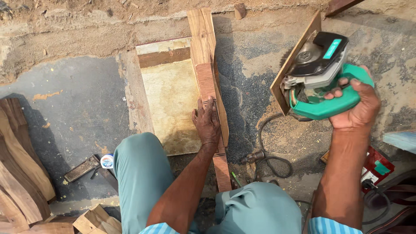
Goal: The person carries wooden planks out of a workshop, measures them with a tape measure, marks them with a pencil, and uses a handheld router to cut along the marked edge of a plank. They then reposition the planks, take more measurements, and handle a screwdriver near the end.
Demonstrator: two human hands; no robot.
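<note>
My left hand (pixel 208 123) presses flat on a narrow reddish wood strip (pixel 206 80) that lies along a thicker pale plank (pixel 202 39). Both rest on the right edge of a plywood board (pixel 171 97) on the ground. My right hand (pixel 357 106) is raised to the right and grips the green handle of a power saw (pixel 323 67), which is lifted and tilted with a wooden base plate facing left. Its cord (pixel 271 162) loops on the ground below. My knees in teal trousers (pixel 138 173) frame the lower part of the strip.
Curved dark wood pieces (pixel 19 164) are stacked at the left. A metal rasp (pixel 82 168) and a small round tin (pixel 107 160) lie by my left knee. Sawdust covers the concrete. A red object (pixel 377 167) and cables sit at the right.
</note>
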